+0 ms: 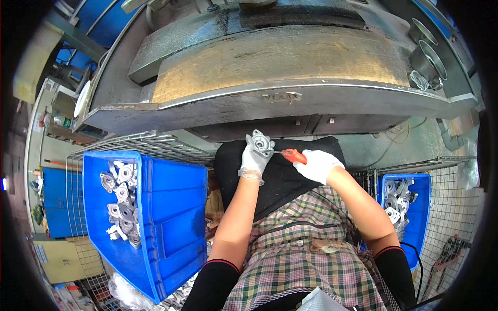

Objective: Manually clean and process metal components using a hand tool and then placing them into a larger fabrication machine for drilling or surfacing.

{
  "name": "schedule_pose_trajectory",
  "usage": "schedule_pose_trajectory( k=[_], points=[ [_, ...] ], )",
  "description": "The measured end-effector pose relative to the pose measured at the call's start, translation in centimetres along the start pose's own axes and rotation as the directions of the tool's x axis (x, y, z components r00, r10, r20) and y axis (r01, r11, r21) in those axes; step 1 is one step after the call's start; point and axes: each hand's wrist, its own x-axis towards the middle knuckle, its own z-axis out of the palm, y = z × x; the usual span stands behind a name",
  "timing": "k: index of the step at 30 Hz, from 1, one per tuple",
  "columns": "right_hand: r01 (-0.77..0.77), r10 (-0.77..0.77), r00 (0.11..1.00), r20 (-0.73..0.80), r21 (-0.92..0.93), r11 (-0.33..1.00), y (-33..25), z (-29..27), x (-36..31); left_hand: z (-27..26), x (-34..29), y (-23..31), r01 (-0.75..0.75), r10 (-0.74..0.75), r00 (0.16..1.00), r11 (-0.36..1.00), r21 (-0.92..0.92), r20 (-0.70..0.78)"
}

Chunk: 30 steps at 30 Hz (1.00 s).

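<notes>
left hand (254, 158), gloved, grips a metal casting (261, 142); right hand (317, 165) beside it clasps an orange-handled tool (291, 154), tip touching the casting.

Bright even light, sharp centre — fisheye bending, dark rim

White gloves (254, 158), an orange-red tool handle (294, 155), a silver-grey metal casting (261, 142), two blue plastic bins (171, 207), a green-and-pink plaid apron (301, 249), a black lap cloth (282, 176).
</notes>
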Motion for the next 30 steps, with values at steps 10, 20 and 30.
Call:
schedule_pose_trajectory(
  k=[10, 20, 30],
  points=[
    [-0.036, 0.036, 0.999, -0.01, -0.006, 0.999, 1.1, -0.4, 0.0, 0.5, -0.4, 0.0, -0.003, 0.003, 1.0, 1.0, -0.006, -0.01],
    [0.011, -0.01, 0.999, -0.034, 0.05, 0.999, 0.8, 0.6, 0.0, 1.6, -0.4, 0.2, 0.08, -0.081, 0.996, 0.996, 0.039, 0.026],
    [0.074, -0.047, 0.984, -0.174, 0.153, 0.985, 3.6, -0.6, -2.6, 4.1, -3.8, -0.2, 0.144, -0.166, 0.981, 0.971, 0.189, 0.103]
  ],
)
